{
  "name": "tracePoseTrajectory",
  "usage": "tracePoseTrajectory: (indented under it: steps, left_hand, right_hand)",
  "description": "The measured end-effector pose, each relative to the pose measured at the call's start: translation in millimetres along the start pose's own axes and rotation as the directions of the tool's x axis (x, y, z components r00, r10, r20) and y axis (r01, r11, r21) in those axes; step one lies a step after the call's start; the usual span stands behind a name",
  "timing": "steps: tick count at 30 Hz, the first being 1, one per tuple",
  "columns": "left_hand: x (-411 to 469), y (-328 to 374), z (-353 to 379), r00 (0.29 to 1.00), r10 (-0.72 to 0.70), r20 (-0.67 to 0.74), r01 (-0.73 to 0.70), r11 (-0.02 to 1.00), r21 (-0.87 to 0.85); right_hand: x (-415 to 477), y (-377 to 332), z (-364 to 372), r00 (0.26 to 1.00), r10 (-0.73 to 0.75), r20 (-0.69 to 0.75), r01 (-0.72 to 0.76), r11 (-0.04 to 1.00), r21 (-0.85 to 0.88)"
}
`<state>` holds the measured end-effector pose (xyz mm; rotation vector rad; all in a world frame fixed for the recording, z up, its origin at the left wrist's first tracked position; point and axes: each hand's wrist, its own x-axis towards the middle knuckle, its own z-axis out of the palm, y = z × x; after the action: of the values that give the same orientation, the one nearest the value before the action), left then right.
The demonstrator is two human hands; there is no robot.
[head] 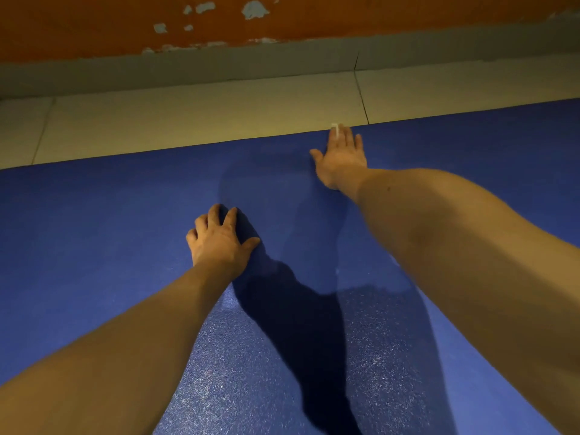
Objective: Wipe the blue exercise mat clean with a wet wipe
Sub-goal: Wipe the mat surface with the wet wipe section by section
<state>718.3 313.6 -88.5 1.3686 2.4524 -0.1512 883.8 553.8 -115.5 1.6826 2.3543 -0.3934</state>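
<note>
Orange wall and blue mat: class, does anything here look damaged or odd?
Yes. The orange wall has paint flaked off in pale patches near the top. On the blue mat, a darker, damp-looking streak runs down the middle.

Dim, warm light falls from above and behind; arms cast dark shadows across the mat (pixel 94 215). Its near part glints. Wide-angle bending curves the edges; detail is soft.

- One head-worn view — looking forward and down, close over the blue exercise mat (pixel 94 221).
- It faces the tiled floor strip (pixel 188 120) and orange wall (pixel 94 23) beyond.
</note>
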Motion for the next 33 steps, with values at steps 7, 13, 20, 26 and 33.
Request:
tracePoseTrajectory:
  steps: [7,13,20,26,33]
  left_hand:
    - [-4.1,0.1,-1.3,1.0,0.003,0.021,-0.003,1.0,0.003]
    - [-10.8,9.3,-1.3,0.999,0.011,0.036,-0.011,1.0,-0.006]
    - [-24.8,12.6,3.9,0.998,0.044,0.049,-0.042,0.999,-0.032]
    - [-33.5,10.0,6.1,0.998,0.026,0.05,-0.023,0.997,-0.069]
    - [-48.9,10.5,12.2,0.998,0.043,0.051,-0.04,0.998,-0.052]
  right_hand:
    - [-36.7,-36.9,20.8,0.991,-0.117,-0.068,0.125,0.984,0.125]
    - [-82.2,-43.5,45.8,0.928,-0.371,-0.037,0.373,0.925,0.069]
    - [-69.7,39.5,34.0,0.996,-0.027,-0.085,0.033,0.998,0.06]
    - [-124.2,-30.5,56.0,0.982,-0.092,-0.164,0.126,0.968,0.215]
    - [-140.9,-1.9,63.5,0.939,-0.32,-0.122,0.331,0.941,0.076]
